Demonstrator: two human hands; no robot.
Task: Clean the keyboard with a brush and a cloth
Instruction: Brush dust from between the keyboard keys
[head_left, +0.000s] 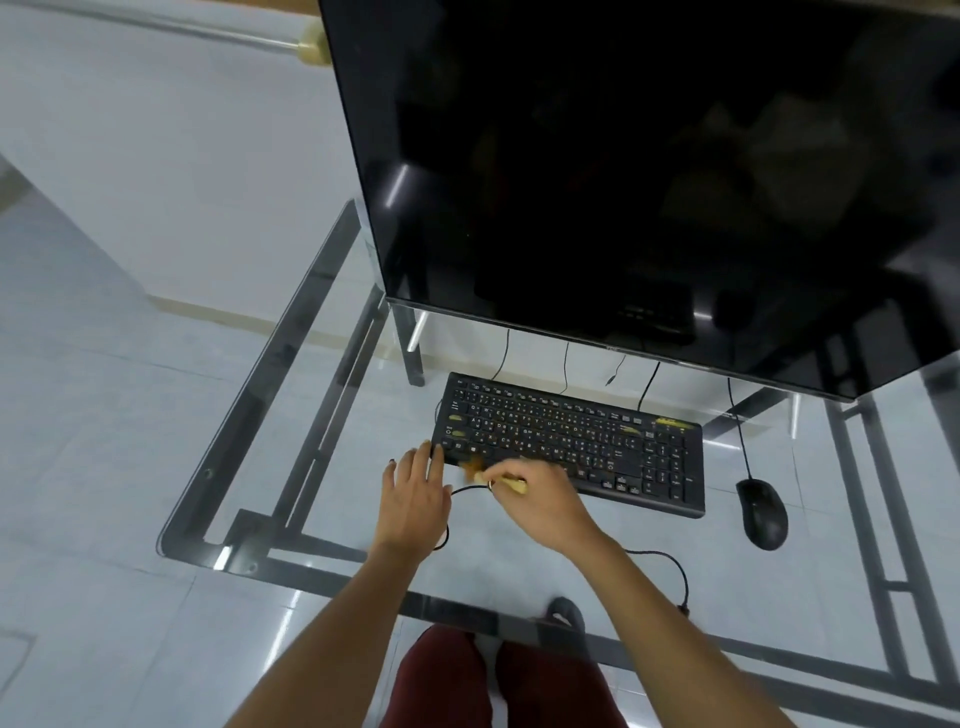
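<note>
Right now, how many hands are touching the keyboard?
2: the left hand rests on the black plastic keyboard's near-left corner; the right hand, beside it, sweeps a blurred wooden brush there.

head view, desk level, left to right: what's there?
Desk's metal frame → left hand steadying the keyboard's left end → brush in the right hand → keyboard → mouse. The monitor stands behind, spanning most of that run.
</note>
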